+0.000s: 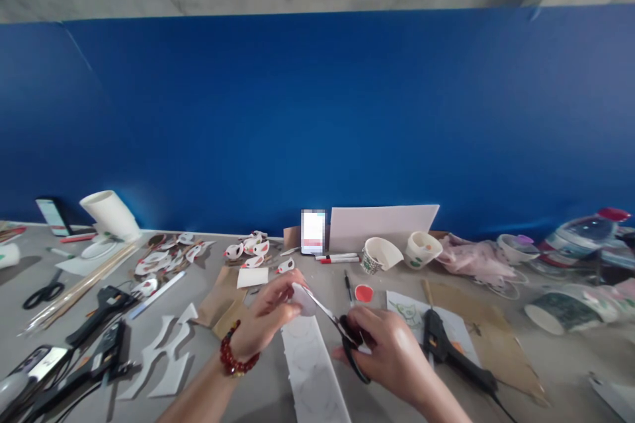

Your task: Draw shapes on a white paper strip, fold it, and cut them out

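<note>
Your left grip (269, 317) pinches a white paper piece (304, 303), your right grip (384, 347) curls round scissors (341, 326); one slip this close could nick you.

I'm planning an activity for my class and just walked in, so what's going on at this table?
A person is working on a small white piece with scissors. The left hand holds the piece up, while the right hand grips the black-handled scissors, their blades at the piece's edge. Below the hands lies a white strip with faint curved lines. A black glue gun rests to the right, not in either hand.
</note>
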Action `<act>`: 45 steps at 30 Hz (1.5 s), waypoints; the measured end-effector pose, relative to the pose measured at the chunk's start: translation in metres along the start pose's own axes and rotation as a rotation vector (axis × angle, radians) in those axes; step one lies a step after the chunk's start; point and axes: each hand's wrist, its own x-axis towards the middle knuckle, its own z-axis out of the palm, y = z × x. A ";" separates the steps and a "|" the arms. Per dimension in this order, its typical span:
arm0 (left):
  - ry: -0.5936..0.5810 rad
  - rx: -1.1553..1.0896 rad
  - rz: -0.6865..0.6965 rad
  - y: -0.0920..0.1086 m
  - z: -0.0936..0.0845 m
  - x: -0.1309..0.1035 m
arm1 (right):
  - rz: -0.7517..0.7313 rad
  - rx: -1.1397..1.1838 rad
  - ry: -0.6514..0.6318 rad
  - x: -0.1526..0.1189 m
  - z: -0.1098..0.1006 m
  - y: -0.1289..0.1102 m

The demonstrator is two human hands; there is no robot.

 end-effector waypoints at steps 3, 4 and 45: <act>-0.015 0.006 -0.008 0.002 -0.001 0.001 | -0.011 -0.001 -0.002 0.000 0.000 0.003; -0.018 0.007 -0.014 0.002 -0.001 0.001 | -0.014 -0.005 0.003 0.000 0.001 0.004; -0.164 0.235 0.089 0.011 -0.007 0.005 | -0.001 -0.052 -0.073 0.000 -0.014 0.013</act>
